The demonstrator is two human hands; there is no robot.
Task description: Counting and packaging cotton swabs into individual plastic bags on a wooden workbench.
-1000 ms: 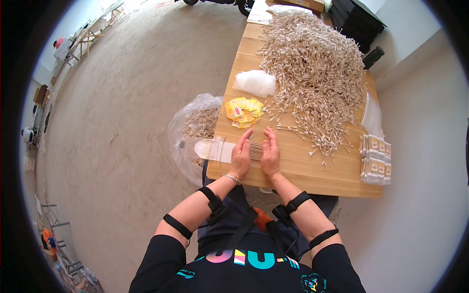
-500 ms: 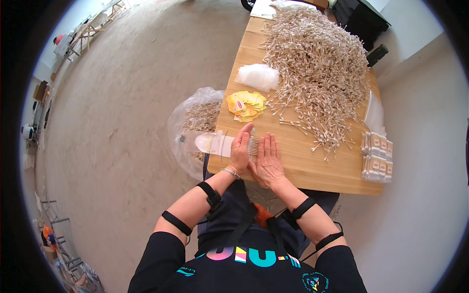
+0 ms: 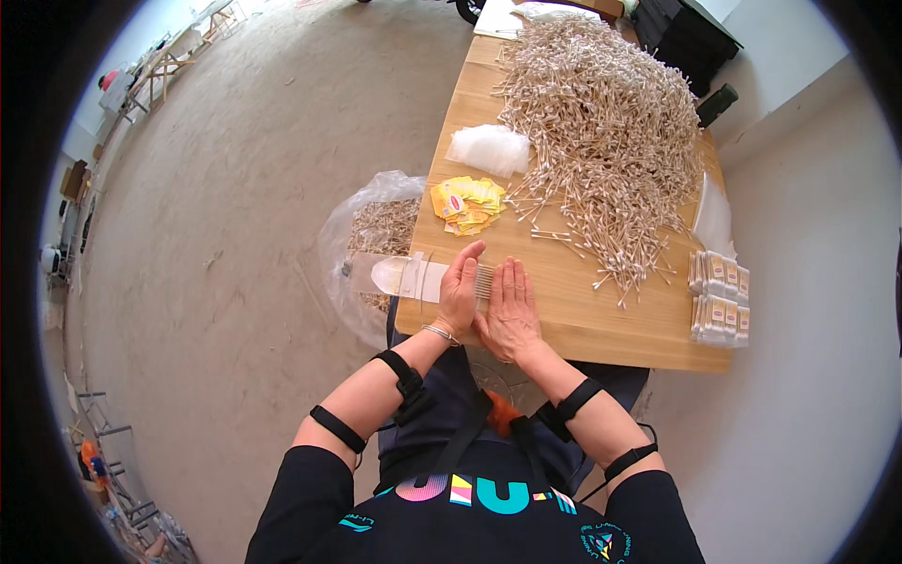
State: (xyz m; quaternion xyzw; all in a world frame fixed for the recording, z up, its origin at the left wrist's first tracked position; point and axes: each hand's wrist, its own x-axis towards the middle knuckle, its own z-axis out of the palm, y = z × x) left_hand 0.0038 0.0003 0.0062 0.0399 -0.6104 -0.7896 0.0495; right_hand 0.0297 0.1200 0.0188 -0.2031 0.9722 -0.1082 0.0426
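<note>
A row of cotton swabs [image 3: 483, 282] lies side by side on the table near its front left edge, between my two hands. My left hand [image 3: 458, 296] stands on its edge at the left of the row, fingers stretched out. On the right side of the row, my right hand [image 3: 512, 315] lies flat with its fingers straight and together. A white and clear plastic holder [image 3: 423, 280] with a rounded end reaches left from under my left hand, past the table edge. My left hand partly hides the holder and the swabs.
A large heap of cotton swabs [image 3: 601, 122] covers the table's far part. Yellow cards [image 3: 468, 205] and clear plastic bags [image 3: 489, 150] lie at the left. Filled packs [image 3: 720, 296] are stacked at the right edge. A plastic sack of swabs [image 3: 381, 226] stands left of the table [image 3: 601, 338].
The view has shifted slightly, so the table and its things appear a little further left. My hands stay almost in place around the swab row.
</note>
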